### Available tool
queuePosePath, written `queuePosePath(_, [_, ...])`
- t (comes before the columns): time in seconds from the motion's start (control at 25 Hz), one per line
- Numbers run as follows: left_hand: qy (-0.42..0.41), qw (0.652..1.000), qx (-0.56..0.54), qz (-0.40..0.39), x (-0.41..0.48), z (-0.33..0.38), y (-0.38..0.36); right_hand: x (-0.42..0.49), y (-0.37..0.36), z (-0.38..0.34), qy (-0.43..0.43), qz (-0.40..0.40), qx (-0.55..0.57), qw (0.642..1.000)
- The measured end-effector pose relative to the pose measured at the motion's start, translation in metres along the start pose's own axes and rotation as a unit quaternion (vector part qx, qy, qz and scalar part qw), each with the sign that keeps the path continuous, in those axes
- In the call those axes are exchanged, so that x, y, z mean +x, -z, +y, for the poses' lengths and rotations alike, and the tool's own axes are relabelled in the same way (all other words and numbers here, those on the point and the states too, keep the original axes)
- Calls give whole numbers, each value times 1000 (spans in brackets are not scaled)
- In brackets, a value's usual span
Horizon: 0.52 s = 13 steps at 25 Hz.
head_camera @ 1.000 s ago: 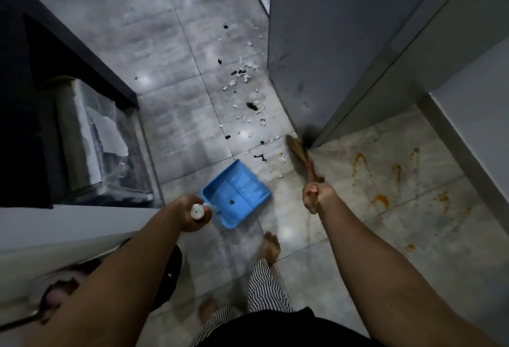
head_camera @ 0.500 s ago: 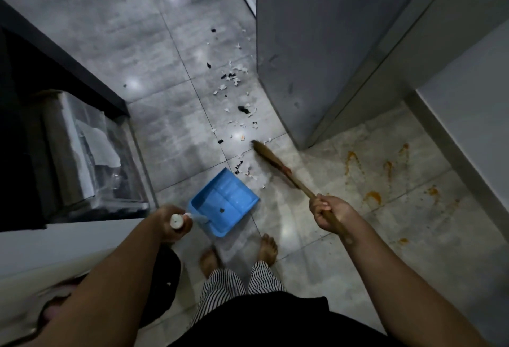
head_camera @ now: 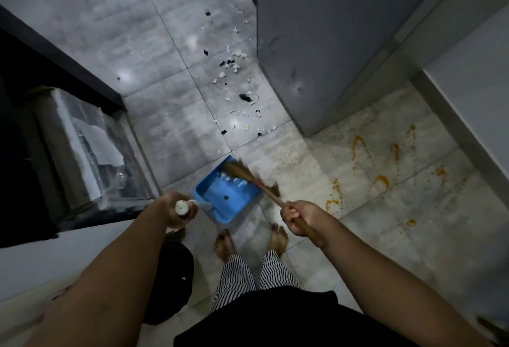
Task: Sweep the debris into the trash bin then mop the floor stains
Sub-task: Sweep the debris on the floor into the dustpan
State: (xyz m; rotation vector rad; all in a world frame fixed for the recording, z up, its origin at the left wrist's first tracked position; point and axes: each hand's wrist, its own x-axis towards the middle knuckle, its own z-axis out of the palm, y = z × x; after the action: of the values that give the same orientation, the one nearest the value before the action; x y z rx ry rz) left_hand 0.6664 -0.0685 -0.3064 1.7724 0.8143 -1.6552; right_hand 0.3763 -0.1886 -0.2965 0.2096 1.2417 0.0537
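Observation:
A blue dustpan lies flat on the grey tile floor in front of my bare feet. My left hand grips its white handle. My right hand is closed on the wooden stick of a brown broom, whose blurred bristles lie over the pan's open mouth, with white scraps just inside the lip and one dark bit in the pan. Black and white debris is scattered on the floor beyond the pan. Orange stains spot the tiles to the right.
A grey cabinet corner stands right of the debris. On the left sits a box wrapped in clear plastic under a dark ledge. A round black bin stands by my left leg. A pale wall runs along the right.
The broom head has swept from the floor near the cabinet corner toward me and onto the dustpan's mouth, carrying white scraps in. My right hand pulled back; the dustpan stayed put.

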Motion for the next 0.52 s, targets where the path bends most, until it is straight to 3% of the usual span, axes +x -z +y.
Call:
queuePosePath(0.12, [0,1000,22,-12,6,1,13,-16,2,5,-4,-5,4,1000])
queuePosePath(0.32, [-4,998,49,-40,6,2,45,-28,7,-1,71,35,59,995])
queuePosePath(0.52, [0,995,81,-51,6,2,78,6,-20,20,86,54,79,992])
